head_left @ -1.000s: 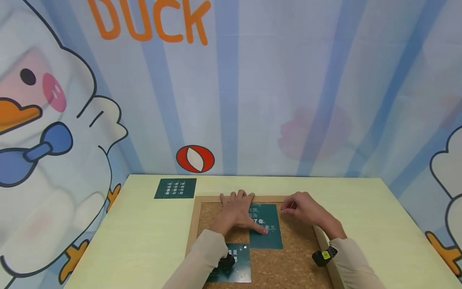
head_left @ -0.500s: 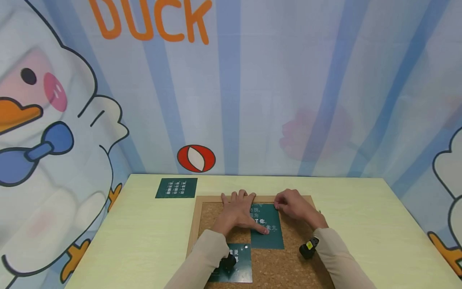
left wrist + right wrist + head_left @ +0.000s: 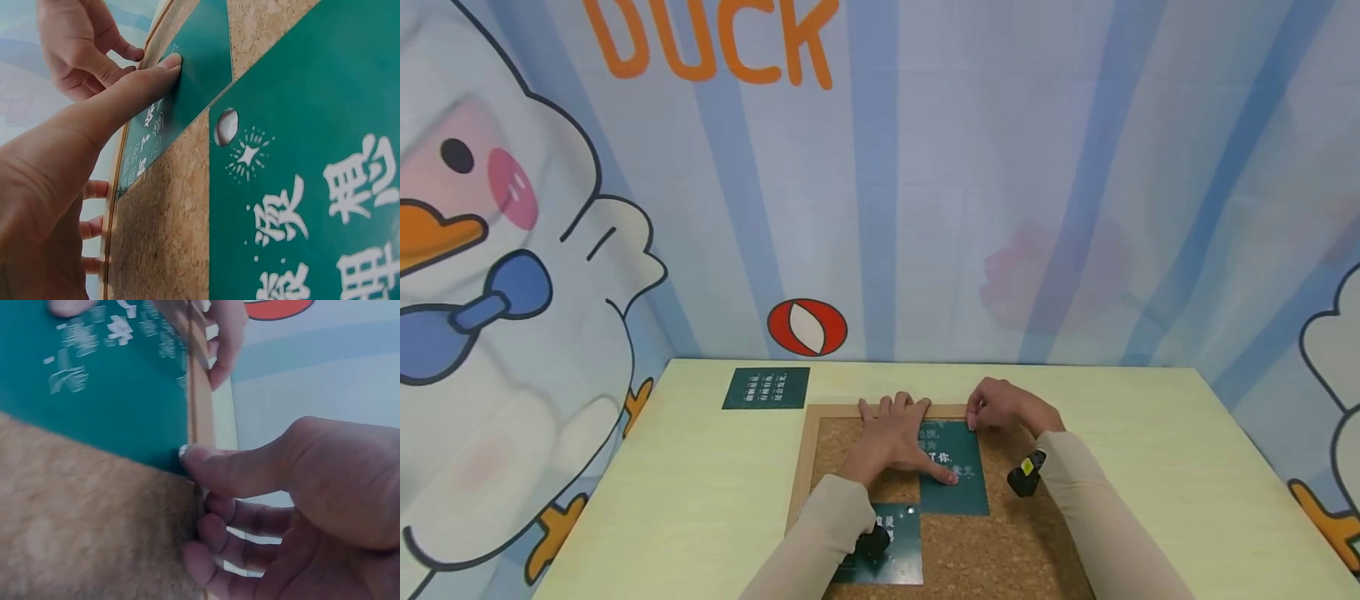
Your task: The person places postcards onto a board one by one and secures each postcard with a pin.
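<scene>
Lower centre of frame | pressing dark-green rectangular card onto wood-framed cork board with spread left grip | holding small shiny round pin at card's upper-right corner with curled right grip

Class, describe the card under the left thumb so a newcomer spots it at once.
A wood-framed cork board lies on the pale table. Near its far edge, a dark green card lies on the cork. Of three green cards, only this has the thumb of the left hand on it, the right hand at one corner.
</scene>
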A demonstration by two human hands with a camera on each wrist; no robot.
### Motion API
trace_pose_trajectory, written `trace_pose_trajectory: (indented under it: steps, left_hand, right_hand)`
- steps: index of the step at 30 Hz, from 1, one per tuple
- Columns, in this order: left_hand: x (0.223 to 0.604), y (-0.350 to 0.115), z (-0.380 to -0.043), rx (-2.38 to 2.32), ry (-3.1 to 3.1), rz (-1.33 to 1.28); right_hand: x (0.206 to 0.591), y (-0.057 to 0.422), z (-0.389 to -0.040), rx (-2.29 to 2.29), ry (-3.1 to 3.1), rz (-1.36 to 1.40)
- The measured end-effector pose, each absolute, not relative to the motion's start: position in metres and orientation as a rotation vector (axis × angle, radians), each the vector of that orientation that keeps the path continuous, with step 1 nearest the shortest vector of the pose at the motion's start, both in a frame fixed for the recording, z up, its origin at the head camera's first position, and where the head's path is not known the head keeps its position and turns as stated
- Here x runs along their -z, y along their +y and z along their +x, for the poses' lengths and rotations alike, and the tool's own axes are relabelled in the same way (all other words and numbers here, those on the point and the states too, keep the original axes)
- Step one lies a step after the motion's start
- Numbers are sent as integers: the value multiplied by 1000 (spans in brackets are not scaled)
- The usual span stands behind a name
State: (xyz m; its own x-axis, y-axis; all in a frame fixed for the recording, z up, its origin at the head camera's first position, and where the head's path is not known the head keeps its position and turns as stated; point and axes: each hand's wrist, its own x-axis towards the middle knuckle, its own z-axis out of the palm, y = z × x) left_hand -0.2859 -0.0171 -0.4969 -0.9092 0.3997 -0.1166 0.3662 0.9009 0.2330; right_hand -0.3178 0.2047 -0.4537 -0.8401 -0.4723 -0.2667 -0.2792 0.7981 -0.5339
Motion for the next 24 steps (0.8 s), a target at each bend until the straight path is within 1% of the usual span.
trace_pose_trajectory:
  steps: [8,16,24]
  left_hand:
    - [497,-17,-286,-302,2901,589]
    - [497,-17,-287,-291,2896,583]
    - [498,-17,-286,-304,2891,581]
  right_hand:
    - [447,201,-331,689,2452,-337]
    - [442,189,-332,493,2514,-327]
    - [438,184,-328,484,2539,-282]
